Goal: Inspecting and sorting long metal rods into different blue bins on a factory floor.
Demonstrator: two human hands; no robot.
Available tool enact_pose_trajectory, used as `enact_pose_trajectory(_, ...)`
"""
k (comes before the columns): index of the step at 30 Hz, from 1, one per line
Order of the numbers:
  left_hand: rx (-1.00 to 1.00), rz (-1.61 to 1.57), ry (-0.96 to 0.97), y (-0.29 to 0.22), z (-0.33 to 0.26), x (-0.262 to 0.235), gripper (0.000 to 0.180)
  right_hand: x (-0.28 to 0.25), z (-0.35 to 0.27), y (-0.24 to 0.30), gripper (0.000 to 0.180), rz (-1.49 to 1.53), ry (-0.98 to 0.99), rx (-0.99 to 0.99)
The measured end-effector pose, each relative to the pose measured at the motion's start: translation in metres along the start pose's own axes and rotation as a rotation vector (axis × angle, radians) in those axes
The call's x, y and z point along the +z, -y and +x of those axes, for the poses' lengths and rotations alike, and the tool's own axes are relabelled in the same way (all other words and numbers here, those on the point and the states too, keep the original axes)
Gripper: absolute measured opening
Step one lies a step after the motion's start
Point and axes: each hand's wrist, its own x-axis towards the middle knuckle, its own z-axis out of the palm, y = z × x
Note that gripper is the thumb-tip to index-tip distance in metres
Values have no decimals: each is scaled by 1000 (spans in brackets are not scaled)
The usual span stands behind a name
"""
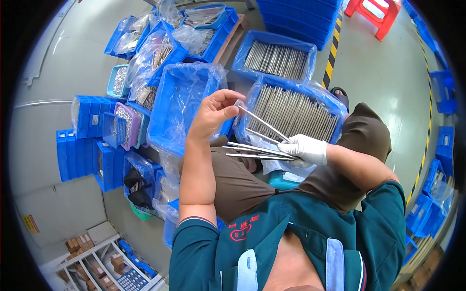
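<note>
My right hand [310, 149], in a white glove, is closed around several slim silvery metal rods [255, 151] that fan out to the left. One rod [264, 123] slants up from this bunch toward my bare left hand [216, 114]. Thumb and index finger of that hand pinch a small pale, see-through piece [238, 103] at the rod's upper end; its kind is too small to make out. Just beyond my hands, a plastic-lined blue bin holds rows of similar metal rods [291, 114]. Left of it stands a lined blue bin [167, 131], with nothing but clear film visible inside.
Farther off sits another blue bin of rods [276, 58], near stacked blue crates [298, 22]. Filled bins and bags crowd the far left, beside a purple basket [127, 123] of small metal parts. A red stool [374, 14] stands far right, past black-and-yellow floor tape [332, 53].
</note>
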Motion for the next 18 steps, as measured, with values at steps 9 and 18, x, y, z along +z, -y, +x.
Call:
enact_pose_trajectory(9, -78, 87, 40, 6, 5, 5, 30, 3, -4, 10, 35, -16, -70, -10)
enact_pose_trajectory(18, -36, -244, -522, -5, 1, -30, 21, -7, -5, 18, 35, -190, -199, -174)
